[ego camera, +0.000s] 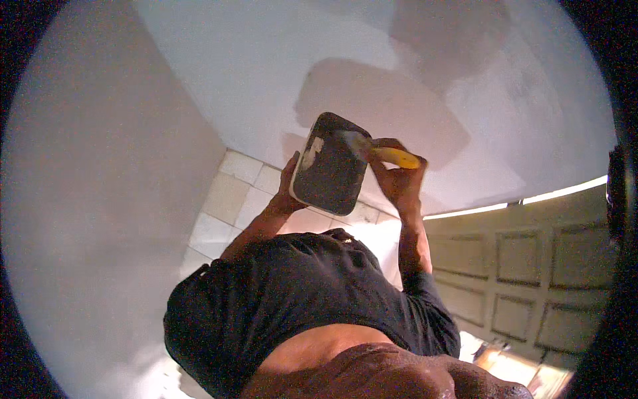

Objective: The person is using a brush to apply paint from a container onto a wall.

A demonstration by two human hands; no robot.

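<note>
My left hand (288,184) grips the left edge of a dark rectangular board (331,174) with rounded corners and a pale rim. Most of this hand's fingers are hidden behind the board. A patch of whitish paste (312,152) sticks to the board's left side. In my right hand (398,182) is a yellow-handled scraper (396,156), held from the board's right side. Its pale working end is blurred and overlaps the board's upper right; whether it touches the surface, I cannot tell.
A pale wall (249,65) stands close in front, with shadows across it. Another wall (109,164) meets it in a corner at the left. Light square floor tiles (227,197) show below. To the right is a panelled door (518,259).
</note>
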